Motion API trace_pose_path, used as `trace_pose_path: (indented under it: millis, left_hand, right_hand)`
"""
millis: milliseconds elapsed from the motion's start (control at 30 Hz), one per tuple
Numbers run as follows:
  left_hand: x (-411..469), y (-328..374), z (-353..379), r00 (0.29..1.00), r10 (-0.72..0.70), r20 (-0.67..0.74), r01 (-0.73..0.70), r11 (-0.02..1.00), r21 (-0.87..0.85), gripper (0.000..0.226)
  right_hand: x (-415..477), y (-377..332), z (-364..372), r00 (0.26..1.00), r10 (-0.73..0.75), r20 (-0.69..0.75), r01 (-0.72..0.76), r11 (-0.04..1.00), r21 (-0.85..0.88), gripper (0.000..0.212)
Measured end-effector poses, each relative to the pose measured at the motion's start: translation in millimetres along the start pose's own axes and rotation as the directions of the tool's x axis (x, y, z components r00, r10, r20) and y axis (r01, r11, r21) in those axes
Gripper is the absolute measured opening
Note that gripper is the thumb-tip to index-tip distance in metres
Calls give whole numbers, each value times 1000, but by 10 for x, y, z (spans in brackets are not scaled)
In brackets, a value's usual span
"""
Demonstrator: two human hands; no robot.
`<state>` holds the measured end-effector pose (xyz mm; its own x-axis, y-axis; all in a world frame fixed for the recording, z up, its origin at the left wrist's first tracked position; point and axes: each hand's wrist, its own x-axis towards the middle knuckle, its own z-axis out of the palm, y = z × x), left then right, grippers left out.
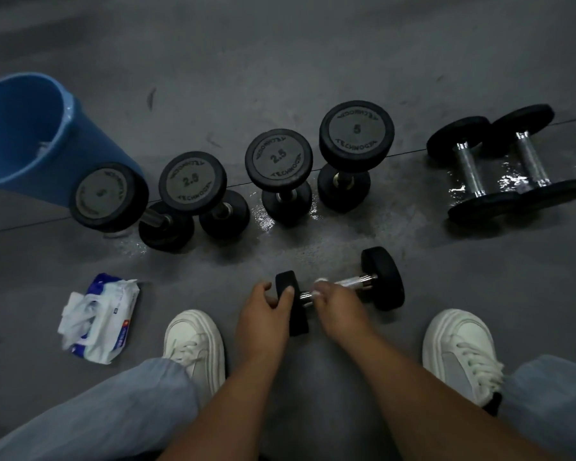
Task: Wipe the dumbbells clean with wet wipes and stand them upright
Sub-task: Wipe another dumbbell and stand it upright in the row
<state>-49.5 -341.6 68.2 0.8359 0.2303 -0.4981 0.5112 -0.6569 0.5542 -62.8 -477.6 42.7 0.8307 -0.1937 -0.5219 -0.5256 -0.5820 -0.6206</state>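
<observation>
The wet wipe [321,281] is mostly covered by my right hand [336,304]; only a white fold shows above the fingers. My left hand [266,307] hides part of the nearer head. The blue bucket [24,128] is cut off at the left; its contents are hard to make out.

The dumbbell [383,277] lies on its side on the floor [313,61] between my shoes [193,344]. It has black heads and a chrome handle.

- Left hand: thumb and fingers curled around the left head.
- Right hand: fingers closed on the wipe around the handle.

Four upright dumbbells [278,158] stand in a row beyond it. Two lying dumbbells [469,168] rest on a wet patch to the right.
</observation>
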Motion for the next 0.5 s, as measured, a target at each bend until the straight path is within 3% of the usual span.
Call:
trace_pose_path:
  millis: [33,133,167,267,400,500]
  left_hand:
    - [10,-5,-1,1000,-9,8,9,1000,1,47]
    - [-18,-43,-9,999,-4,36,3,1000,25,50]
    - [-40,-52,-10,999,-1,48,-1,999,40,50]
    - [-99,-63,-20,996,15,83,-22,996,82,48]
    - [-152,-122,-54,991,21,131,-31,997,71,44]
    - [-187,-149,-49,989,28,146,-38,997,66,47]
  right_hand:
    - [-14,9,2,1000,-18,-23,19,998,56,24]
    - [-64,90,-18,950,233,-209,-191,960,203,34]
    - [-115,79,-12,949,265,-168,-234,955,183,36]
    - [-246,8,14,994,74,82,-82,993,90,36]
    - [-83,141,-121,969,236,-72,-212,947,242,33]
    - [-160,158,-33,963,212,164,-233,965,120,31]
